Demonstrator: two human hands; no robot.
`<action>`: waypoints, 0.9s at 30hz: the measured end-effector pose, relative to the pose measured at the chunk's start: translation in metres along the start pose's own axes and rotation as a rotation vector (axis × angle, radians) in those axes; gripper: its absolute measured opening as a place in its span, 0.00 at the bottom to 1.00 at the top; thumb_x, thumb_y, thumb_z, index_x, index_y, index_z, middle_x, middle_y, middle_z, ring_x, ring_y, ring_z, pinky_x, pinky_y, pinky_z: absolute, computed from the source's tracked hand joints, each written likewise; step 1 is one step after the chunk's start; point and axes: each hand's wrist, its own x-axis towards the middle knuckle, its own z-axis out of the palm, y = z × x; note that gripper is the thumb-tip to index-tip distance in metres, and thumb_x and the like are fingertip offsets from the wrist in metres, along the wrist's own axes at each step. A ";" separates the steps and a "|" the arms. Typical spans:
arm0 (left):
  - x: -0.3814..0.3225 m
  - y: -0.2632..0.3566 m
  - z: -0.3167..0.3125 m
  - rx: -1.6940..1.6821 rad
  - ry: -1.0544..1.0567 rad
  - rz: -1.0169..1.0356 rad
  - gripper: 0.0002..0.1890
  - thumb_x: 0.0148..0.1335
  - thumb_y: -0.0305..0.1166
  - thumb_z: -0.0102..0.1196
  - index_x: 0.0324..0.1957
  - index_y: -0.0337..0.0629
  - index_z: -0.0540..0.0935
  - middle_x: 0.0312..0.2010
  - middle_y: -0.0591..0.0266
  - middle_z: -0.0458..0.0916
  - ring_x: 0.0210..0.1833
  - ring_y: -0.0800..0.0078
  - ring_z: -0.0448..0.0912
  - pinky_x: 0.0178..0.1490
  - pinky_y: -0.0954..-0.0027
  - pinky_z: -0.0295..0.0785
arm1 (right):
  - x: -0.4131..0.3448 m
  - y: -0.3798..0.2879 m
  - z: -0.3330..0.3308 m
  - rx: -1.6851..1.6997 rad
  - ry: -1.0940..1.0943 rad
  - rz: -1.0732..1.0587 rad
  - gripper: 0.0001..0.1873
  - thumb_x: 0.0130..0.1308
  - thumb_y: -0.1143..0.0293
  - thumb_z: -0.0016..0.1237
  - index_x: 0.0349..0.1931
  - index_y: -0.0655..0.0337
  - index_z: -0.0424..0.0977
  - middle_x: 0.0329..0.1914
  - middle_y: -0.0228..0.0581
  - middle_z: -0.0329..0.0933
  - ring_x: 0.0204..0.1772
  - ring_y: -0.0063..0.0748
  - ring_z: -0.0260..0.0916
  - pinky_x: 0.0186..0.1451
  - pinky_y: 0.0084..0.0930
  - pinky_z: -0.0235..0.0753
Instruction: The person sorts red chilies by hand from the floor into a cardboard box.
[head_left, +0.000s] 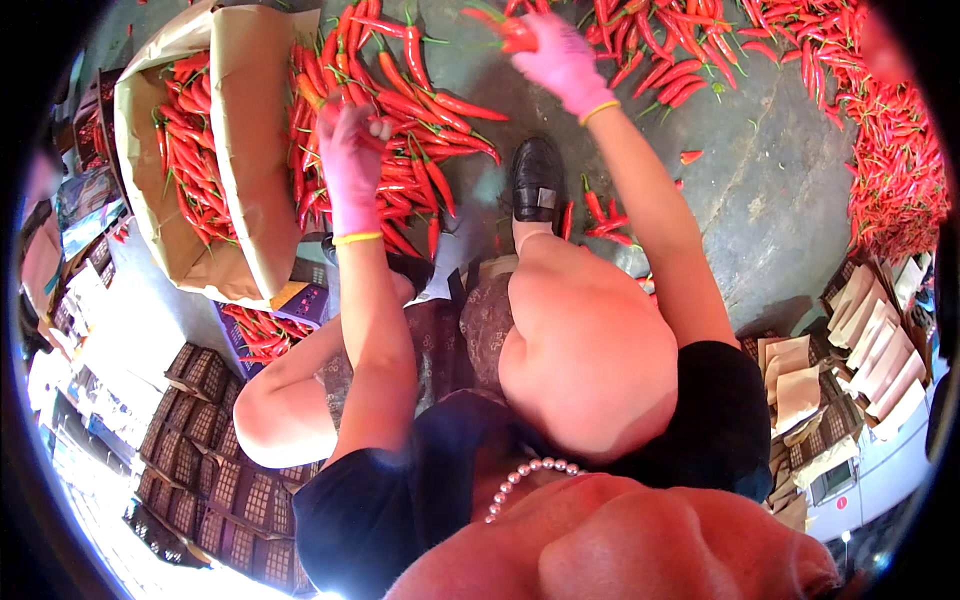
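My left hand (350, 161), in a pink glove with a yellow cuff, is over a pile of red chili peppers (427, 180) on the floor, its fingers closed around one or more peppers. Farther right, my right hand (559, 56), gloved the same way, grips a few red chili peppers (517, 34) with green stems above the concrete floor. Beside the pile at the left stands a paper-lined crate (255, 142) partly filled with red chili peppers (196, 157).
Large heaps of red chilies (900, 157) lie at the right and top. A purple crate (319, 306) holding peppers is at lower left. Stacked brown plastic crates (232, 480) stand behind on the left, more with paper liners (799, 390) on the right. Loose peppers lie near my black shoe (538, 180).
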 end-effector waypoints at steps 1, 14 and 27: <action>0.003 -0.005 0.032 -0.084 -0.009 -0.080 0.16 0.64 0.26 0.55 0.54 0.40 0.72 0.39 0.60 0.78 0.32 0.72 0.77 0.40 0.64 0.80 | -0.003 0.034 0.002 -0.130 0.163 0.003 0.28 0.50 0.58 0.57 0.54 0.54 0.72 0.49 0.47 0.77 0.55 0.50 0.75 0.58 0.44 0.74; 0.066 -0.114 0.173 1.215 -0.146 0.491 0.23 0.56 0.41 0.59 0.50 0.41 0.74 0.41 0.54 0.83 0.41 0.55 0.82 0.46 0.55 0.75 | -0.064 0.096 -0.007 0.493 0.348 0.382 0.25 0.55 0.67 0.55 0.54 0.62 0.71 0.39 0.44 0.81 0.44 0.45 0.80 0.50 0.38 0.78; 0.017 -0.071 0.098 -0.005 -0.123 -0.194 0.18 0.56 0.17 0.54 0.50 0.37 0.77 0.33 0.61 0.81 0.33 0.70 0.82 0.39 0.68 0.81 | -0.121 0.026 -0.010 0.370 0.220 0.245 0.24 0.56 0.72 0.54 0.56 0.61 0.72 0.48 0.41 0.79 0.51 0.38 0.77 0.54 0.33 0.75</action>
